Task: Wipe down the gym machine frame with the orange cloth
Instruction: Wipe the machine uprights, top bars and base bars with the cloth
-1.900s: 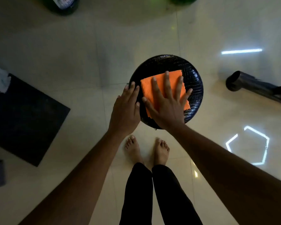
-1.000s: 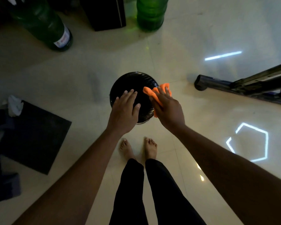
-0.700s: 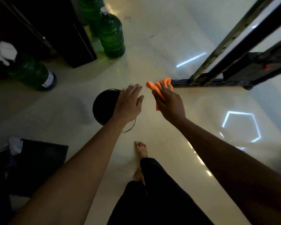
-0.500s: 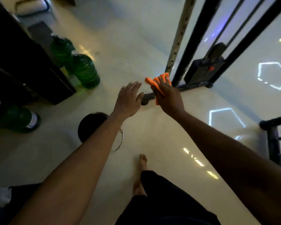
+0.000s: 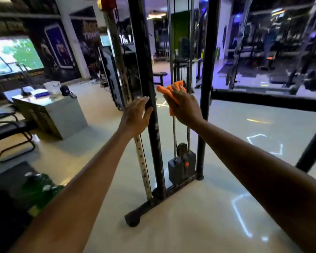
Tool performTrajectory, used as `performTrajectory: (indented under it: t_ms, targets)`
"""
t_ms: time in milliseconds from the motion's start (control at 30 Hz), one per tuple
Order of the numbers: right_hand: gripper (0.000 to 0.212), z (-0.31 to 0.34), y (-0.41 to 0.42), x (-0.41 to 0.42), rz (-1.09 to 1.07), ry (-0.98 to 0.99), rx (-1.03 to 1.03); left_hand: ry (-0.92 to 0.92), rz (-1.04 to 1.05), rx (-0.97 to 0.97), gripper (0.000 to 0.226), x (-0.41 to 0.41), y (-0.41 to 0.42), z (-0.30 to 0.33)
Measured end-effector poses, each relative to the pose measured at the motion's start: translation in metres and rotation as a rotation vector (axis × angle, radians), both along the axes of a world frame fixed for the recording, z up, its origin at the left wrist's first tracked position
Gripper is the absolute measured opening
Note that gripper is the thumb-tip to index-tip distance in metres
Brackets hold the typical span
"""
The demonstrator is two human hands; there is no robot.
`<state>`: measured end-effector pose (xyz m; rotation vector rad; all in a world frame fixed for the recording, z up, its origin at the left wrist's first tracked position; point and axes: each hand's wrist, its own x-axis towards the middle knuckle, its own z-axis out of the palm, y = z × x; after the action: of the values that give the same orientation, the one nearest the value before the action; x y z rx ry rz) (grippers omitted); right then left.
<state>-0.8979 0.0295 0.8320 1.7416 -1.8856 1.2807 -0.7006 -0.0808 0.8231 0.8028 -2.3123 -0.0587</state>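
Observation:
The gym machine frame (image 5: 144, 52) is a tall black upright with a second black post (image 5: 206, 52) to its right; a weight stack (image 5: 181, 168) sits between them at the base. My right hand (image 5: 183, 106) grips the bunched orange cloth (image 5: 163, 90) in the gap between the two posts, at chest height and a little short of either post. My left hand (image 5: 136, 115) is held out with fingers straight right in front of the left upright; whether it touches the post I cannot tell.
A perforated metal strip (image 5: 142, 161) runs beside the left upright, and the frame's foot (image 5: 133, 219) juts out over the floor. A black crossbar (image 5: 263, 99) extends right. A grey desk (image 5: 51, 114), a black chair (image 5: 7, 128) and green bottles (image 5: 42, 185) stand left.
My right hand lifted the orange cloth off the round black stool. My view rose from the floor to the machine, and both hands came up in front of the frame.

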Motion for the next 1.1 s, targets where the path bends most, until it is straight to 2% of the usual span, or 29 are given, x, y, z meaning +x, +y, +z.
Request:
performTrajectory:
  t_ms: [200,300,400,600,767,900,1033,1100]
  targets:
    - [0.059,0.142,-0.053,-0.110,0.083,0.065,-0.177,0.112,0.105,-0.153,0.057,-0.105,-0.047,0.133]
    - [0.043,0.205,-0.087,-0.151,0.115,0.125,-0.271,0.128,0.139,-0.258,0.060,-0.144,-0.071,0.199]
    - [0.030,0.260,-0.119,-0.175,0.149,0.160,-0.359,0.174,0.152,-0.367,0.061,-0.167,-0.104,0.261]
    - [0.028,0.328,-0.189,-0.194,0.211,0.181,-0.457,0.284,0.174,-0.509,0.050,-0.184,-0.161,0.351]
    - [0.044,0.370,-0.258,-0.193,0.209,0.187,-0.571,0.443,0.103,-0.456,0.052,-0.196,-0.202,0.382]
    - [0.040,0.401,-0.314,-0.191,0.215,0.198,-0.614,0.541,0.056,-0.433,0.047,-0.207,-0.245,0.405]
    - [0.063,0.426,-0.361,-0.195,0.228,0.204,-0.659,0.721,0.050,-0.288,0.050,-0.227,-0.292,0.428]
    - [0.063,0.439,-0.385,-0.199,0.222,0.185,-0.680,0.797,0.060,-0.225,0.051,-0.236,-0.312,0.440]
